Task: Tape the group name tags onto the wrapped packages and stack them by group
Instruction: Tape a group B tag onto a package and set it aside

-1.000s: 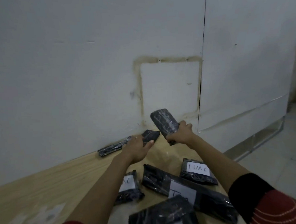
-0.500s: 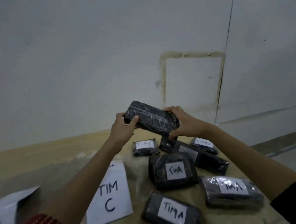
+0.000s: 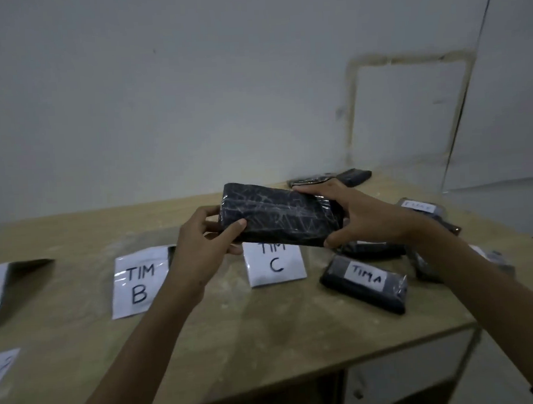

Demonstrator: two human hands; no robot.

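Package: wrapped package [image 3: 280,218] above the TIM C sheet [image 3: 275,267], between both hands.
Hands: left hand [image 3: 200,251] and right hand [image 3: 363,213] clamp its ends.

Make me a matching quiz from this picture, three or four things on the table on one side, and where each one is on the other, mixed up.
Things:
1. unlabelled package
2. TIM B sheet
3. TIM A package
4. TIM C sheet

Places:
a. lying flat, right of the TIM C sheet
b. held above the table by both hands
c. partly hidden under the held package
d. behind the left forearm, left of the TIM C sheet

Pairs: 1-b, 2-d, 3-a, 4-c
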